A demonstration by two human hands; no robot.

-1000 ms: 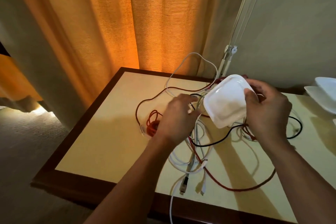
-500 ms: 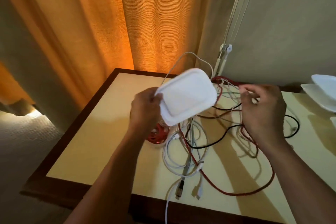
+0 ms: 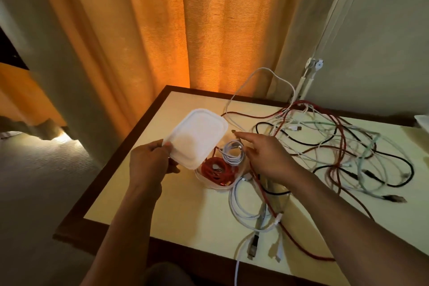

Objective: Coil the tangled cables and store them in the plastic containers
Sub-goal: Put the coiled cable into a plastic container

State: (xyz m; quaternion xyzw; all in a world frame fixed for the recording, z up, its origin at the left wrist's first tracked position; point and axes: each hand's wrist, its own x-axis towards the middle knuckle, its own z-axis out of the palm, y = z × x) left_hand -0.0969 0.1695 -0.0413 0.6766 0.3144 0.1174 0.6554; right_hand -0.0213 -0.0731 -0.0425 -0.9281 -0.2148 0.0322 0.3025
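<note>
Cream tabletop (image 3: pixel 162 204), tangled red-white-black cables (image 3: pixel 334 174)

Container mouth half roofed, clutter on the right

The white translucent plastic lid (image 3: pixel 197 139) that my left hand (image 3: pixel 151 160) grips at a tilt covers the far-left part of the clear plastic container (image 3: pixel 210 185). Its near-right part is uncovered, but a coiled red cable (image 3: pixel 214 169) and a small coiled white cable (image 3: pixel 232 155) fill it. My right hand (image 3: pixel 267 158) hovers beside them. A tangle of red, black, white and pale green cables (image 3: pixel 336 146) blocks the right of the cream table top (image 3: pixel 162 204); its left strip offers passage.
</note>
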